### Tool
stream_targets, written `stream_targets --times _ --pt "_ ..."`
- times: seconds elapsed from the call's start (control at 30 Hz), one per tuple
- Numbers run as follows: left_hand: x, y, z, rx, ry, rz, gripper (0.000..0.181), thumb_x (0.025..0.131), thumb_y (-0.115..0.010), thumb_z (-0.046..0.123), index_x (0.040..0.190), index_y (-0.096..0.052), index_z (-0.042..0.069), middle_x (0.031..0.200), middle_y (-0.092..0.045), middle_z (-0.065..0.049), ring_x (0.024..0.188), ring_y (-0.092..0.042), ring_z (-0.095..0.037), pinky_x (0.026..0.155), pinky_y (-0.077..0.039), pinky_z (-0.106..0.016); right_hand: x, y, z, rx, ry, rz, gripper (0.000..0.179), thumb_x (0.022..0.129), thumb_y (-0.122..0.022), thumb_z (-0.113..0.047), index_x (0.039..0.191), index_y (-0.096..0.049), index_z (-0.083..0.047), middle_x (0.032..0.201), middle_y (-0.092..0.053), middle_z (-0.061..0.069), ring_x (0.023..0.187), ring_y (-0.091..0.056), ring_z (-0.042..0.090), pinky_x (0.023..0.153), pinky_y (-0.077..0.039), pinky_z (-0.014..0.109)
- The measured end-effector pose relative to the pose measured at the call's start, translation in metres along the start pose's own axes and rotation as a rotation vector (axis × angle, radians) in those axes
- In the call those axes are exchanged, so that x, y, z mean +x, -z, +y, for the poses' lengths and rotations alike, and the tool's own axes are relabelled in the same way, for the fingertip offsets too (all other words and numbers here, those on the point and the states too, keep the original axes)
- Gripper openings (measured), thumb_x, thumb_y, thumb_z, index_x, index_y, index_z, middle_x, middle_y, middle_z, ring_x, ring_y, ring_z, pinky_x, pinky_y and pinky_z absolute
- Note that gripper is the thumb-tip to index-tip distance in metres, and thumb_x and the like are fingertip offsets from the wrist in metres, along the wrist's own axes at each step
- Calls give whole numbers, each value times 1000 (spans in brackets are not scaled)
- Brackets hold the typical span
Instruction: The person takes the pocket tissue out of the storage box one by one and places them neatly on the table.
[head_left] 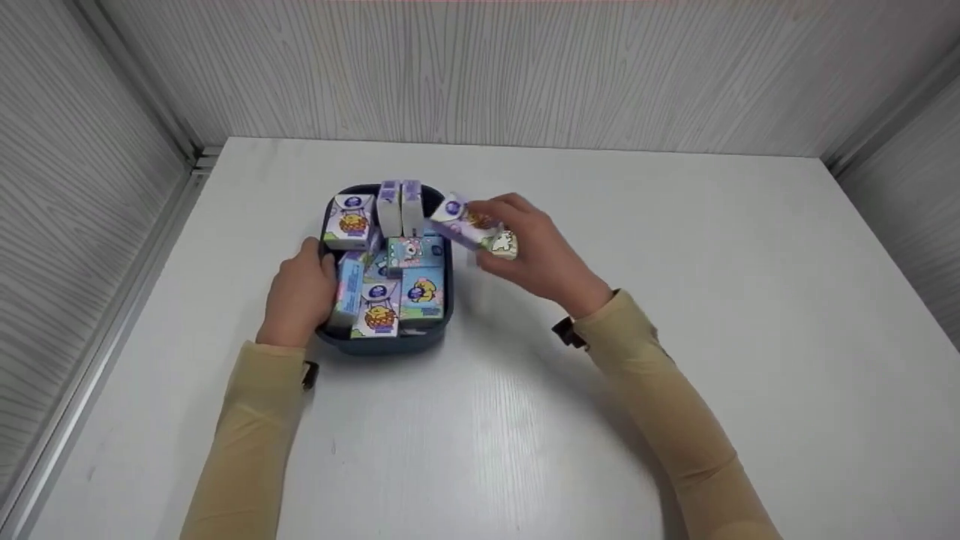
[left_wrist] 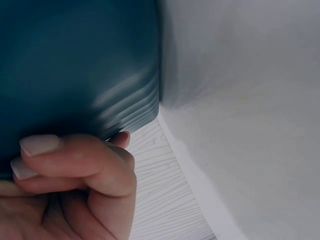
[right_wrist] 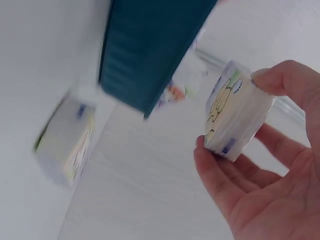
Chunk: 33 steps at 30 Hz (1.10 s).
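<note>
A dark blue bin (head_left: pixel 390 345) holds several small printed tissue packs (head_left: pixel 376 307), some flat and some on edge. My left hand (head_left: pixel 298 292) grips the bin's left side, thumb at the rim; its curled fingers (left_wrist: pixel 75 160) lie against the outer wall in the left wrist view. Just beyond the bin's right rim, my right hand (head_left: pixel 536 251) pinches a white and purple tissue pack (head_left: pixel 465 223), tilted, between thumb and fingers. The same held pack (right_wrist: pixel 237 112) shows its side in the right wrist view. Another pack (head_left: pixel 505 244) is partly hidden behind the right hand.
In the right wrist view a blurred pack (right_wrist: pixel 67 140) stands on the white table (head_left: pixel 750 337), apart from the bin. Wood-grain panels (head_left: pixel 480 75) rise behind the table and along both sides.
</note>
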<state>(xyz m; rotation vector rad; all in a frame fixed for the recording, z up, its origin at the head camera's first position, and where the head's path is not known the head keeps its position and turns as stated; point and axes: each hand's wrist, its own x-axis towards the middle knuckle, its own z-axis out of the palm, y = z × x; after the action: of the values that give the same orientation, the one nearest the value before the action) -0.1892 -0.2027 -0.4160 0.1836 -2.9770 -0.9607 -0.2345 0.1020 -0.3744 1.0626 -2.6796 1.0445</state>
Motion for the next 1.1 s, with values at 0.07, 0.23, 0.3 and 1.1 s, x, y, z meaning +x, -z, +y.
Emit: stream_targets --times 0.07,0.23,0.3,1.1 --pt "1 -1 0 -1 5 -6 36 104 -32 20 121 -42 -9 100 -57 -32 88 -60 -43 70 -44 -52 -8 12 13 -17 -93 3 54 87 -68 -16 138 -49 -13 127 -49 3 110 -50 12 93 -42 32" --pt "2 1 1 -3 7 -6 35 104 -32 21 121 -42 -8 99 -57 -31 87 -60 -42 70 -44 -52 -22 36 50 -158 -340 -20 56 87 -69 -17 139 -48 -12 127 -47 10 110 -49 22 95 -41 40" --pt "3 1 1 -3 9 -7 35 104 -32 21 122 -41 -8 100 -57 -30 87 -60 -41 71 -45 -52 -26 41 64 -206 -425 -33 56 87 -67 -17 140 -47 -12 125 -47 13 107 -49 25 93 -41 43" --pt "0 -1 -1 -1 -5 -1 34 104 -32 20 120 -42 -8 99 -58 -32 88 -60 -44 71 -44 -54 -17 9 85 -256 -489 -134 43 91 -64 -5 130 -46 1 135 -45 18 122 -47 29 99 -38 41"
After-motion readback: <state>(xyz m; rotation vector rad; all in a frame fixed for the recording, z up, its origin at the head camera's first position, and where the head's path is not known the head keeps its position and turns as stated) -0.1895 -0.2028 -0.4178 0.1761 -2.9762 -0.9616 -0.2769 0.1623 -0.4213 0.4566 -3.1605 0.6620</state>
